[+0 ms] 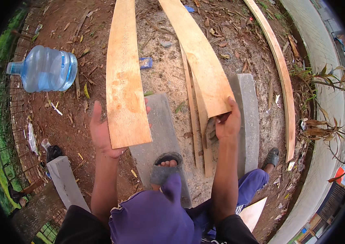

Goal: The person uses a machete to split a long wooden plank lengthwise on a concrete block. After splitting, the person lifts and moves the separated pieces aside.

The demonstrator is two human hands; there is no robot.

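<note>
A pale wooden plank (pixel 124 77) rests across the palm of my left hand (pixel 102 133). The thumb stands up along its left edge, and fingertips show past its right edge; the rest of the fingers are hidden beneath. My right hand (pixel 228 124) grips the near corner of a second wooden plank (pixel 199 67), thumb on the edge and fingers curled under. Both planks stretch away from me, side by side, past the top of the view. Under the second plank, narrower wood strips (pixel 190 110) slant down to the ground.
My sandalled foot (pixel 167 168) is on a flat grey concrete block (pixel 156 122). Another concrete block (pixel 247 122) lies right of my right hand. A long board (pixel 280 69) runs along the right, near a low wall (pixel 323 81). A blue water jug (pixel 48 68) lies at the left.
</note>
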